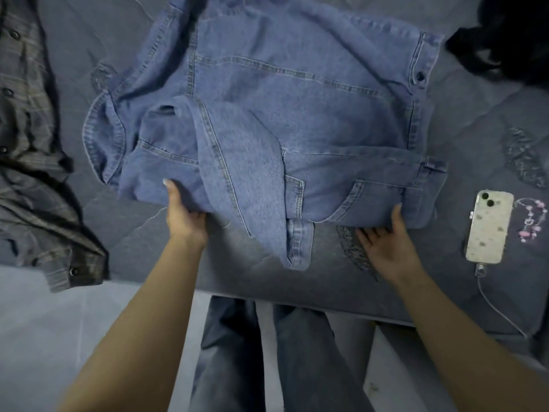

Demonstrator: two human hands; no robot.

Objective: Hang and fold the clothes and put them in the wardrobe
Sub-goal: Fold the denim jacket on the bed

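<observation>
A blue denim jacket (282,120) lies partly folded on the bed, its sleeves laid across the body and one cuff hanging toward the near edge. My left hand (184,215) grips the jacket's near left edge, thumb on top and fingers beneath the fabric. At the near right edge my right hand (386,239) holds the fold the same way, thumb over the denim and fingers under it.
A grey plaid shirt (32,162) lies crumpled at the left of the bed (297,281). A phone (488,227) on a charging cable sits at the right beside a pink beaded charm (531,221). A black garment (511,37) is at the far right corner. My legs stand against the bed's near edge.
</observation>
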